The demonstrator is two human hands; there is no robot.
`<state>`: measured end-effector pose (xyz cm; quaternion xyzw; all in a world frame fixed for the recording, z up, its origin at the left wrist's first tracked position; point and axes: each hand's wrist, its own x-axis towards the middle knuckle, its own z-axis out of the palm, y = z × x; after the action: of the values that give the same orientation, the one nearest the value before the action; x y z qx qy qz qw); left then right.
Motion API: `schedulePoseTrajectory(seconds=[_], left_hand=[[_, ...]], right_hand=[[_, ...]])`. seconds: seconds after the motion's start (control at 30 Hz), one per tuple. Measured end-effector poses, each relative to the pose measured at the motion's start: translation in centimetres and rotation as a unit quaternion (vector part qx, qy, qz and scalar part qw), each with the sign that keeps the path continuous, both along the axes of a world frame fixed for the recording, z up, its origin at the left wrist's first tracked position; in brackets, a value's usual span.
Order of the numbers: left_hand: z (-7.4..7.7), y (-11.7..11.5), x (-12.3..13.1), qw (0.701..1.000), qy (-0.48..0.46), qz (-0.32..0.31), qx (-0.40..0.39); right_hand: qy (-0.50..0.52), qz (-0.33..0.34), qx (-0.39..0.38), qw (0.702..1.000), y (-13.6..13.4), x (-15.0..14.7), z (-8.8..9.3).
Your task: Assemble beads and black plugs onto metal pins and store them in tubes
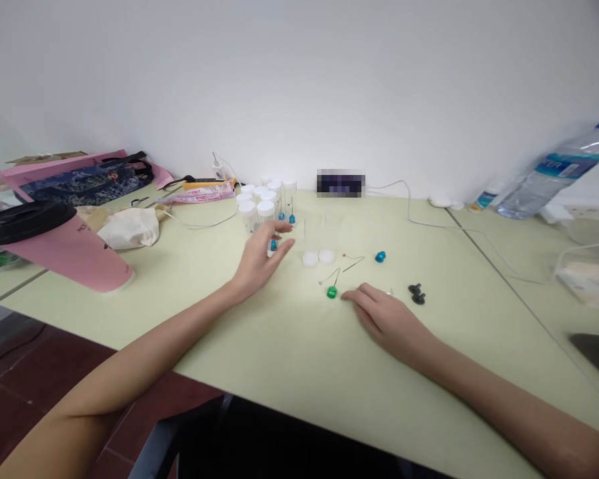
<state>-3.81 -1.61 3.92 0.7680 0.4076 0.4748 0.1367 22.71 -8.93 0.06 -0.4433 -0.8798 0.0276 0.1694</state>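
My left hand is raised beside a cluster of clear tubes with white caps, its thumb and fingers apart with nothing visibly held. Blue pieces with wire stems show inside some tubes. My right hand rests on the table, index finger stretched toward a green round piece with a bent wire but apart from it. Two clear containers stand between the hands, each with a white round end on the table. Near them lie a loose bent wire, a blue piece and black pieces.
A pink cup with a black lid leans at the left, near a cream cloth bag and pink packaging. A blurred-out dark device stands by the wall. A water bottle and white cables are at the right.
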Motion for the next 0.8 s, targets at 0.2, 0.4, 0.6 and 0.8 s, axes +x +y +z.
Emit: schedulePoseTrajectory(seconds=[0.2,0.4,0.6,0.8], left_hand=[[-0.1,-2.0,-4.1,0.985,0.147,0.084,-0.036],[-1.8,-3.3,-7.3,0.972,0.178,0.119,-0.094],[-1.9,-2.5,-6.4,0.96,0.202,0.129,-0.145],[-2.0,-2.4,-4.9,0.956,0.21,0.127,-0.161]], right_hand=[[-0.005,-0.01,-0.003,1.0,-0.3,-0.4,0.1],[0.0,-0.007,0.015,1.0,-0.4,-0.6,0.2],[0.0,-0.011,0.013,1.0,-0.3,-0.6,0.2],[-0.002,-0.014,-0.002,1.0,-0.4,-0.6,0.3]])
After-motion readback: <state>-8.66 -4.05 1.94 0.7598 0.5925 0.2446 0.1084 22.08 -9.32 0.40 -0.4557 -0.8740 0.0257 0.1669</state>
